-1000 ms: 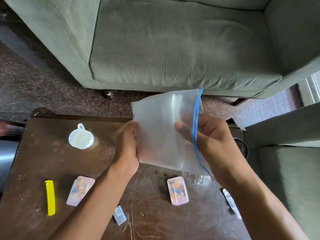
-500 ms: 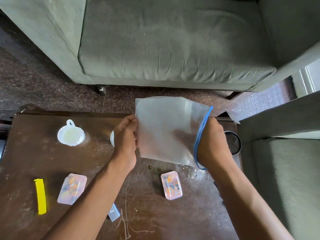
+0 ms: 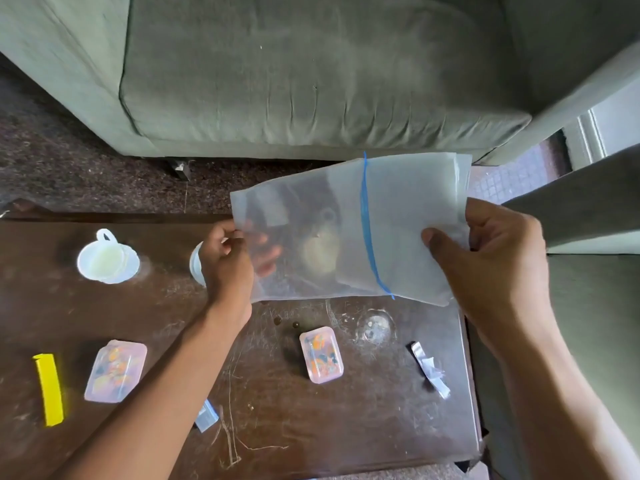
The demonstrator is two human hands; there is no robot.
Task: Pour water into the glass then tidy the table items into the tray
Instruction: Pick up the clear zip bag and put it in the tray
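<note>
While both hands hold it up over the scratched dark wooden table (image 3: 346, 410), the frosted translucent plastic bag with the blue zip line (image 3: 349, 230) hangs stretched between them. Left hand (image 3: 225, 268) pinches the left edge shut; right hand (image 3: 491, 258) clamps the right side, thumb on top. Best advice: keep it taut and level, well above the clear drinking glass (image 3: 375, 327) and the pink patterned rectangular box (image 3: 321, 354) below. No tray visible.

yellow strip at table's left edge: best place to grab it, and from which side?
Pinch the yellow strip across its narrow width near the middle, coming from above. It lies flat on the table, long and thin, with bare wood along both long edges, so fingers fit either side.
</note>
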